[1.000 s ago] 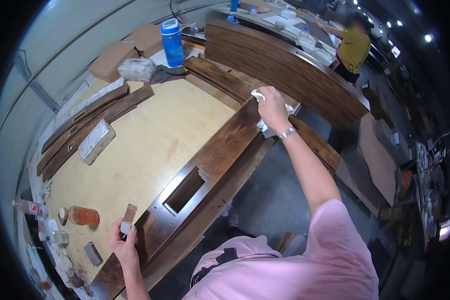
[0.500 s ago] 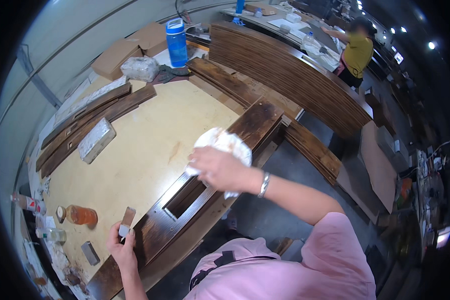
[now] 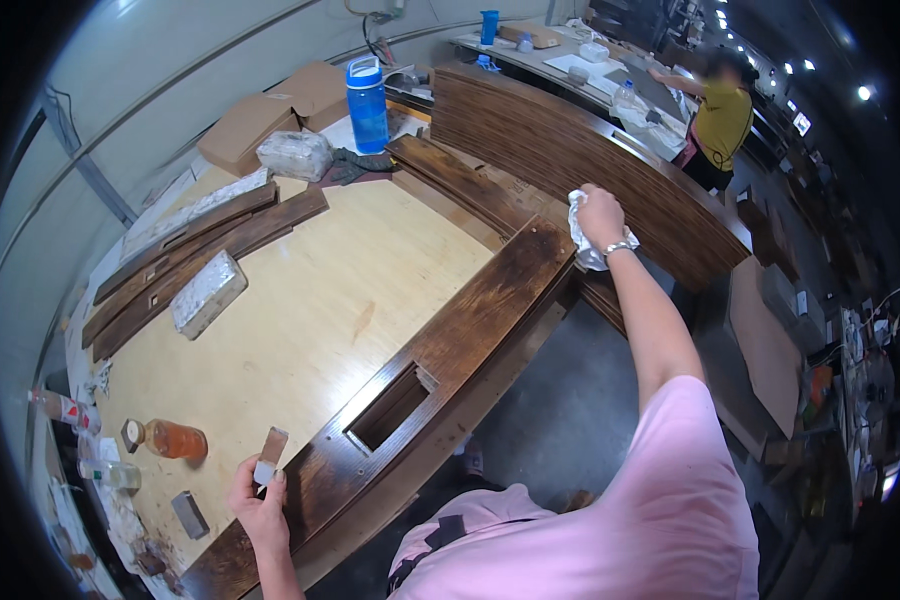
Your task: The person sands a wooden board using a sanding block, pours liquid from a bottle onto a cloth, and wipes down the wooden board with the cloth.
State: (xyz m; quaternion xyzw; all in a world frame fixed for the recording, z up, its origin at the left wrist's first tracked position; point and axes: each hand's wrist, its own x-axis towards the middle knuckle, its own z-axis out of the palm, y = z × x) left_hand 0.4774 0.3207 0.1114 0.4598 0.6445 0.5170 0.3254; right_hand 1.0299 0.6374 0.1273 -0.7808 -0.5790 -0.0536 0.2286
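Cloth (image 3: 588,257) is scrunched up in the curled right hand (image 3: 601,216), near one end of the long brown board (image 3: 485,295). The left hand (image 3: 259,502) pinches a small flat piece (image 3: 273,448).

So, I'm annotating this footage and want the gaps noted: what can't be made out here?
Head view: part of the white cloth, hidden by the right hand.
Head view: the left forearm, cut off by the lower edge.
Head view: the clutter at far right, too small and dim.
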